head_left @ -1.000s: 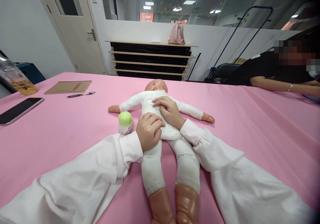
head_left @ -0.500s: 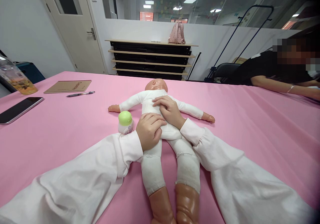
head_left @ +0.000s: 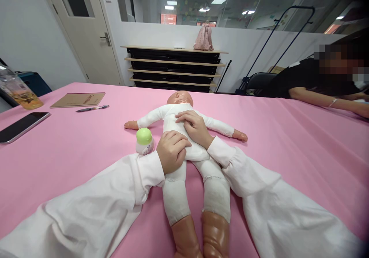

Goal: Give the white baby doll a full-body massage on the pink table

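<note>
A baby doll [head_left: 217, 191] with a white cloth body and plastic head, hands and legs lies on the pink-covered table [head_left: 95, 150]. Its head points away from me and its arms are spread. My left hand [head_left: 172, 152] rests on the left side of its lower belly, fingers laid across the cloth. Higher up, my right hand [head_left: 196, 127] lies on the chest with its fingers stretched out over it. Neither hand holds anything. Just left of my left hand stands a small white jar [head_left: 144, 142] with a green lid, close to my sleeve cuff.
Off to the left are a phone [head_left: 24, 127], a pen [head_left: 92, 108], a brown notebook [head_left: 77, 100] and a drink bottle [head_left: 20, 89]. A person in black [head_left: 305, 79] leans on the far right of the table. Behind it stands a shelf-like stack [head_left: 175, 62] with a pink backpack [head_left: 204, 38].
</note>
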